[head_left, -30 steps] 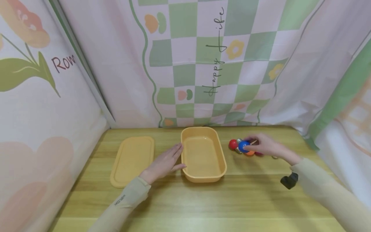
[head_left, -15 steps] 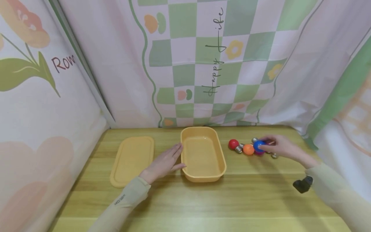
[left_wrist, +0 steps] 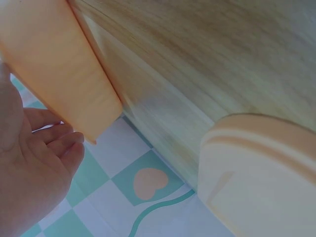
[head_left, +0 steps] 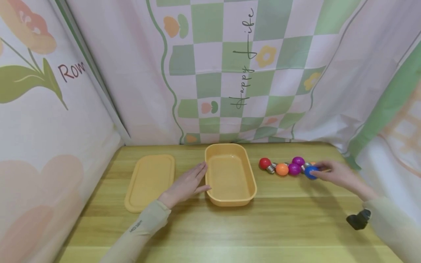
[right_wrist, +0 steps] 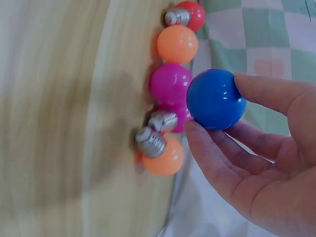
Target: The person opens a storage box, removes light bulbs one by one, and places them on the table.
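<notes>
My right hand [head_left: 337, 176] pinches a blue light bulb [head_left: 311, 172] by its round globe, between thumb and fingers, just above the right end of a row of bulbs. In the right wrist view the blue globe [right_wrist: 216, 98] faces the camera and its base is hidden. The row has a red bulb [head_left: 264, 163], an orange bulb [head_left: 281, 169], two purple bulbs [head_left: 294, 169] and another orange bulb [right_wrist: 165, 159], with silver screw bases. My left hand [head_left: 185, 184] rests with extended fingers against the left rim of a yellow plastic box [head_left: 231, 202], which holds nothing.
A matching yellow lid [head_left: 151, 182] lies flat on the wooden table [head_left: 230, 230], left of the box. Patterned curtains [head_left: 210, 73] hang behind the table and at both sides. A black device [head_left: 359, 220] sits at my right wrist.
My right hand has carried the blue bulb rightward along the row, from near the red bulb to the right end. My left hand and the box have stayed put.
</notes>
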Demonstrator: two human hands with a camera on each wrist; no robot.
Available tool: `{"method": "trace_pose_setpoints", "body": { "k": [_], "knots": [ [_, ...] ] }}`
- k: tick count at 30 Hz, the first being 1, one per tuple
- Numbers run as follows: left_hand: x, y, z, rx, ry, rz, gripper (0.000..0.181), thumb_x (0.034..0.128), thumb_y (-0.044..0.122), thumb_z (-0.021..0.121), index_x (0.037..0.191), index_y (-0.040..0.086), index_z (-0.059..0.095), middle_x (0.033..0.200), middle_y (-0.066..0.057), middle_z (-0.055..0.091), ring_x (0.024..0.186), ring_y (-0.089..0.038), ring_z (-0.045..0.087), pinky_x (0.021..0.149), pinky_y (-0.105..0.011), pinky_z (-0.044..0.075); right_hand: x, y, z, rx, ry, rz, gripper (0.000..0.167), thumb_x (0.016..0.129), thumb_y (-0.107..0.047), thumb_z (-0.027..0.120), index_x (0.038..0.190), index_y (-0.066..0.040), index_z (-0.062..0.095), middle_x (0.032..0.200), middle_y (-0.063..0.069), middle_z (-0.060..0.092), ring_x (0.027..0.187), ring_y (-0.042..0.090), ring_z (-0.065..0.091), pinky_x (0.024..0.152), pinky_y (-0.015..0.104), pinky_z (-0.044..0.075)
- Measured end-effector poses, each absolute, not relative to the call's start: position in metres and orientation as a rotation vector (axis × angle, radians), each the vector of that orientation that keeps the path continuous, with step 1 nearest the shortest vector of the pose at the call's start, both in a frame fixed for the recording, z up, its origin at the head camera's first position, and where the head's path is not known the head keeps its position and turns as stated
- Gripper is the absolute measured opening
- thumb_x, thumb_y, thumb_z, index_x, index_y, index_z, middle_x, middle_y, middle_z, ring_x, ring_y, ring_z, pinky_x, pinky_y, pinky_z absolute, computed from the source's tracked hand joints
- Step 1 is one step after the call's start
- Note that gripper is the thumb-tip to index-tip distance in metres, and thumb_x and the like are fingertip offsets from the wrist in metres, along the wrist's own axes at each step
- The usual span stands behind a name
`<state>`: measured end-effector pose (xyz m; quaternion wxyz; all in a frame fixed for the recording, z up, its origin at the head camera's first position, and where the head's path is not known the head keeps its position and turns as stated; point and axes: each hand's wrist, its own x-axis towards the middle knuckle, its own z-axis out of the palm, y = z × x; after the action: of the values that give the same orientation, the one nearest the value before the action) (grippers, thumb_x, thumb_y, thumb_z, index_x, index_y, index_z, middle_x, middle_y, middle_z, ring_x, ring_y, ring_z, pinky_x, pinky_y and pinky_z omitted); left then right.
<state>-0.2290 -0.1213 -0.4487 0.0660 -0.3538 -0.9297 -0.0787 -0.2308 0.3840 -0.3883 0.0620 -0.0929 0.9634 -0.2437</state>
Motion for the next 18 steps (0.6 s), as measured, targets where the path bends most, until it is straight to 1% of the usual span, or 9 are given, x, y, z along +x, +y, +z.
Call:
{"method": "trace_pose_setpoints", "body": {
  "k": [3,6,8,12,15,18],
  "knots": [
    [-0.229,-0.121,-0.448,-1.07,-2.803,-0.242,0.08,0.0999,0.051,0.049,0.151,-0.008,0.03,0.159,-0.025,0.032,0.147,-0.035,0.036,0.121,-0.046,0.035,-0.227,0.393,-0.391,-0.248,2.94,-0.688,0.058,0.096,-0.036,0.063,0.127,0.013,0.055,0.116,0.034,0.065,0.102,0.048,0.064,0.078,0.054,0.058],
    [-0.228,-0.121,-0.448,-1.07,-2.806,-0.241,0.08,0.0999,0.051,0.049,0.151,-0.008,0.03,0.159,-0.025,0.031,0.148,-0.035,0.035,0.121,-0.047,0.035,-0.222,0.4,-0.394,-0.225,2.95,-0.672,0.058,0.096,-0.036,0.063,0.126,0.014,0.056,0.116,0.035,0.065,0.1,0.047,0.065,0.077,0.053,0.058],
    [-0.227,-0.121,-0.447,-1.07,-2.809,-0.241,0.081,0.0999,0.051,0.049,0.151,-0.008,0.029,0.159,-0.025,0.031,0.148,-0.035,0.035,0.121,-0.047,0.035,-0.219,0.404,-0.396,-0.198,2.935,-0.68,0.058,0.097,-0.037,0.062,0.125,0.014,0.056,0.115,0.034,0.066,0.096,0.043,0.067,0.075,0.05,0.059],
    [-0.227,-0.122,-0.447,-1.07,-2.815,-0.248,0.081,0.0998,0.051,0.049,0.152,-0.008,0.028,0.16,-0.025,0.03,0.148,-0.035,0.034,0.122,-0.047,0.034,-0.213,0.41,-0.4,-0.166,2.931,-0.695,0.058,0.096,-0.036,0.063,0.123,0.016,0.057,0.111,0.034,0.067,0.088,0.033,0.069,0.071,0.041,0.059],
    [-0.227,-0.122,-0.447,-1.066,-2.819,-0.248,0.082,0.0998,0.052,0.048,0.152,-0.007,0.027,0.16,-0.024,0.029,0.148,-0.035,0.034,0.122,-0.046,0.034,-0.212,0.414,-0.404,-0.142,2.938,-0.708,0.059,0.096,-0.034,0.064,0.122,0.018,0.056,0.11,0.036,0.066,0.083,0.028,0.069,0.067,0.033,0.059],
    [-0.227,-0.122,-0.447,-1.061,-2.825,-0.243,0.082,0.0999,0.053,0.048,0.153,-0.007,0.026,0.16,-0.023,0.028,0.149,-0.034,0.033,0.122,-0.045,0.033,-0.211,0.418,-0.408,-0.099,2.929,-0.721,0.061,0.096,-0.035,0.064,0.122,0.019,0.056,0.11,0.037,0.066,0.08,0.022,0.069,0.064,0.029,0.058]
  ]
}}
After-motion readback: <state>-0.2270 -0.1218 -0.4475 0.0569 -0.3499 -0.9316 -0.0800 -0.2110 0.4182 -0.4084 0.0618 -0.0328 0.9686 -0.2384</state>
